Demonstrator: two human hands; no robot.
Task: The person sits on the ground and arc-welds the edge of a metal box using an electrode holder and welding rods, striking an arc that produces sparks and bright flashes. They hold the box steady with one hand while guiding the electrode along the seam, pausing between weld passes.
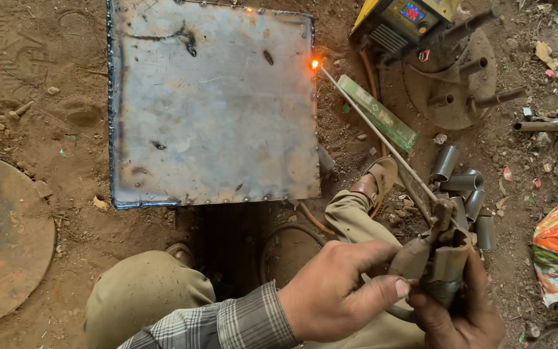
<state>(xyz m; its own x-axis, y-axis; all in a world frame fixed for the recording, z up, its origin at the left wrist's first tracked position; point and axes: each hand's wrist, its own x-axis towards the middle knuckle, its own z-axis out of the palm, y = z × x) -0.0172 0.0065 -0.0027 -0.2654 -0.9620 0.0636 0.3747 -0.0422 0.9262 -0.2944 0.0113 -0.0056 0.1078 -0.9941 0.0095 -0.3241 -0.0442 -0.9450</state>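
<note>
Steel plate (211, 103) is lying on the dirt, pipe offcuts (463, 190) and a yellow welder (402, 19) crowding my right; I'm clamping both grips, left hand (334, 291) and right hand (460, 310), on the electrode holder (437, 252), rod (372, 126) glowing at the plate's edge.

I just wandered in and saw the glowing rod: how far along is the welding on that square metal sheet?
Done, it seems: small weld spots dot the metal sheet along its near and left edges. In hand: both hands, left hand and right hand, grip the electrode holder, and the rod's glowing tip touches the right edge near the far corner. Left, probably: most of that right edge shows no spots yet.
</note>
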